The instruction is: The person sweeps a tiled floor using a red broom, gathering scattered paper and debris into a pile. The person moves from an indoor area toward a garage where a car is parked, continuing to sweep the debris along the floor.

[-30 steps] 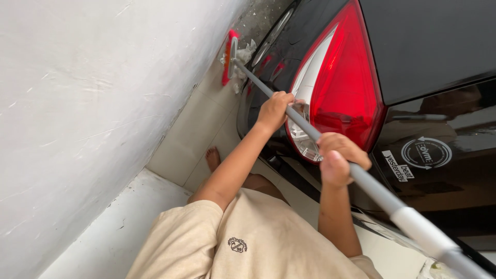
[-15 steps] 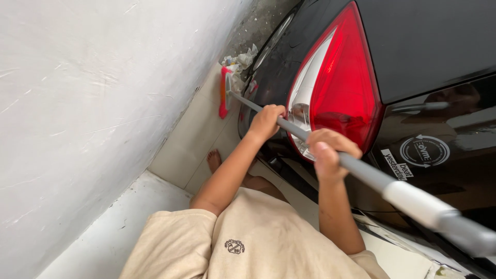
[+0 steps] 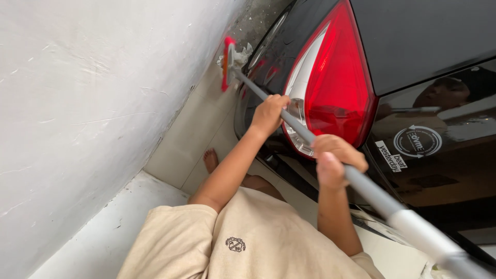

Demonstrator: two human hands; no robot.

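Between a white plastered wall (image 3: pixel 77 103) and the rear of a black car (image 3: pixel 429 36), both hands are wrapped tightly round one long grey handle (image 3: pixel 305 135). The right hand (image 3: pixel 336 157) grips it nearer the body, fingers curled over the top; the left hand (image 3: pixel 269 111) grips it farther along, just in front of the red tail lamp (image 3: pixel 336 88). From the left hand the smooth, round metal shaft runs on up the narrow gap to a red broom head (image 3: pixel 227 62), which stands edge-on against the pale tiled floor (image 3: pixel 201 129) beside a small heap of crumpled whitish scraps (image 3: pixel 244 51). Behind the right hand the shaft thickens into a white sleeve (image 3: pixel 421 232) near the lower right corner.

Room is tight: the wall's rough, scratched face closes the left side, the glossy car body closes the right, and only a slim strip of floor lies open between them. One bare foot (image 3: pixel 211 159) rests on that strip, close under the bumper. A beige short-sleeved shirt (image 3: pixel 232 243) with one small dark emblem fills the bottom of the view. Two stickers (image 3: pixel 408 144) sit on the shiny panel below the lamp.
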